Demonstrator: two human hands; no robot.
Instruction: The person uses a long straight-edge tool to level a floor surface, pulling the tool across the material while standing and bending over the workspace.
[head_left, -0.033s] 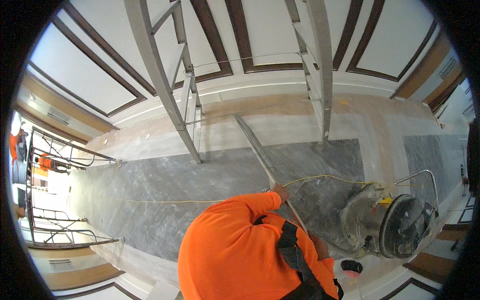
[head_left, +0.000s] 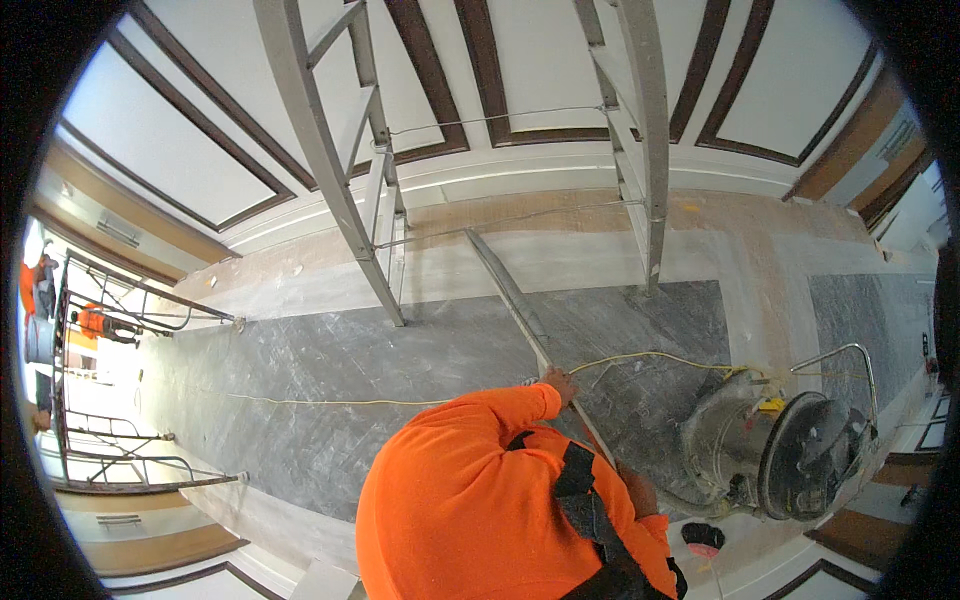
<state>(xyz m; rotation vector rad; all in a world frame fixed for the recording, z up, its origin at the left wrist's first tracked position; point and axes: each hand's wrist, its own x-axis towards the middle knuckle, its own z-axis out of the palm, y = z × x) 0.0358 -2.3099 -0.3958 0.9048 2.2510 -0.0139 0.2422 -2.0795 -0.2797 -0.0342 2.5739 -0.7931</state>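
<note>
Two hands on a long pole over the floor

Left hand fingers wrap the pole at centre frame; right hand fingers grip it lower right, near the grey machine.

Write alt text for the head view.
A person in an orange top grips a long metal pole with the left hand and right hand, over a dusty grey floor beside a round floor machine and scaffold legs.

Two hands, left and right, on one pole; one vacuum, one yellow cord, two ladders.
</note>
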